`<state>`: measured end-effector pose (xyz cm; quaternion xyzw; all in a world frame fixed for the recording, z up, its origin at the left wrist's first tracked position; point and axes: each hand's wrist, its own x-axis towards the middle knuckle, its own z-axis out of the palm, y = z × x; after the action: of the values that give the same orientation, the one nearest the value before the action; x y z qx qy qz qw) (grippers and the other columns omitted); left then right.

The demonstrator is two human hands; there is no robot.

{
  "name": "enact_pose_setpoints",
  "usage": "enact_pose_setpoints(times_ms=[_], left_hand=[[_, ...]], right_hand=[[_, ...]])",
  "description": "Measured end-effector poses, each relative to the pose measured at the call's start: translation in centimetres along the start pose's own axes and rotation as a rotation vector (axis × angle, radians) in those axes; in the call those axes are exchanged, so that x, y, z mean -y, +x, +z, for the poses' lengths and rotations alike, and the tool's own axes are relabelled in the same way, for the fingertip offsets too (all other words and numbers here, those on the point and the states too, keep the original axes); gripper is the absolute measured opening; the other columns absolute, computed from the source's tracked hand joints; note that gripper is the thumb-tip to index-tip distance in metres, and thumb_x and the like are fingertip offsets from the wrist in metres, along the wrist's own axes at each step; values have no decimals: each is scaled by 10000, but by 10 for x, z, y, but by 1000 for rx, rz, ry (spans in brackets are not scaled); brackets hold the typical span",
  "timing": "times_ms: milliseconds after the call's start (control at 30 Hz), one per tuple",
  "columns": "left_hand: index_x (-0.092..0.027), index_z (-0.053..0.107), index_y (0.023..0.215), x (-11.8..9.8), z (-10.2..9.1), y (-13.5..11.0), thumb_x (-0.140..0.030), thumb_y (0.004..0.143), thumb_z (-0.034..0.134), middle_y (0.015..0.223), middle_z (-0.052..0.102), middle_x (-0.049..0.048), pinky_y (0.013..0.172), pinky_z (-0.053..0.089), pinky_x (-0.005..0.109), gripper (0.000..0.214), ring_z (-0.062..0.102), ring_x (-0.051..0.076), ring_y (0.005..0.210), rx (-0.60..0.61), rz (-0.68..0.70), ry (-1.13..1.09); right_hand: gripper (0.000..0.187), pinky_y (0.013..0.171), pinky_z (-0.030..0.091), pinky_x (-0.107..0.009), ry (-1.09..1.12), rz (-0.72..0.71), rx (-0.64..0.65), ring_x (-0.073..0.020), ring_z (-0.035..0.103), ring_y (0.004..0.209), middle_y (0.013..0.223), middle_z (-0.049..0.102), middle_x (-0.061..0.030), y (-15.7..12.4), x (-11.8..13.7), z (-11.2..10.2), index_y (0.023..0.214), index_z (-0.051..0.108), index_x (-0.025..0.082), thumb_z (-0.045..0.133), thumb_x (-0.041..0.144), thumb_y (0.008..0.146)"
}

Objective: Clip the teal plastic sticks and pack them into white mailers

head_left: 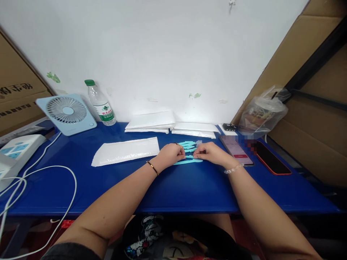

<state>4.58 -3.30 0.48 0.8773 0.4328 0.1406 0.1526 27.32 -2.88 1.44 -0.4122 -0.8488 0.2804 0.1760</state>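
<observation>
Found L hand (173, 154) and R hand (208, 153) both pinched narrow, thumb to fingers, on 1 teal strip (189, 156) lying between fingertips, approx. mid-width of blue counter (187, 196). Counted 1 more strip just on near side, approx. 3 on far side, next to 1 translucent pc. (199, 143); cannot confirm exact qty, partly hidden by fingers.

Counted 1 single white packet (126, 151) to L of hands, plus 2 stacks of similar at wall: L stack (151, 120), R stack (193, 129); cannot tell qty per stack. Logged 2 phones to R: 1 lit phone (235, 150), 1 dark-screen phone (273, 157) w/ red-orange edge. Also listed: 1 fan (67, 112), 1 bottle (101, 104) w/ green cap, 1 lidded cup (261, 113) in clear bag, 1 small blk. item (229, 127), 1 white power strip (23, 155) far L w/ white cable (76, 180).

Noted counter glossy, set against white wall (168, 54) w/ green scraps. Observed cardboard (18, 79) L and R.
</observation>
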Motion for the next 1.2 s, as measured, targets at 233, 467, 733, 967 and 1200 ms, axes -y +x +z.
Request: enact_pose_setpoints(times_ms=[233,467,733,967,1200], left_hand=[[-214,642,969,9,-5,1,-369,824,579,998,611,42,775,416,285,222,573,191,922,-110,-26,201],[-202,652,824,10,-6,3,-282,865,494,857,649,36,709,382,288,181,594,185,824,-80,5,308],[-174,627,789,6,-7,3,-183,834,450,791,643,56,651,357,292,183,593,186,769,-69,40,390],[-179,595,761,8,-11,0,-163,831,435,785,631,47,644,349,289,175,579,183,766,-109,32,392],[-175,605,837,8,-13,-2,-182,853,404,858,644,58,649,343,292,202,578,180,811,-120,16,349]], right_hand=[[142,688,456,-295,-140,85,-167,-184,595,762,894,668,-50,-11,-8,-20,854,703,215,614,284,769],[97,603,408,-254,-214,80,-86,-146,553,634,725,626,-25,-6,-13,-11,723,639,186,568,241,758],[235,567,417,-245,-39,144,-241,-133,534,593,733,629,-10,-9,-19,-15,983,620,206,482,247,798],[250,537,429,-247,55,315,-182,-153,590,586,635,632,-27,-8,-12,-15,976,643,161,483,218,794],[183,677,456,-281,-128,99,-256,-162,577,745,890,598,-51,-7,-17,-17,773,663,196,524,307,815]])
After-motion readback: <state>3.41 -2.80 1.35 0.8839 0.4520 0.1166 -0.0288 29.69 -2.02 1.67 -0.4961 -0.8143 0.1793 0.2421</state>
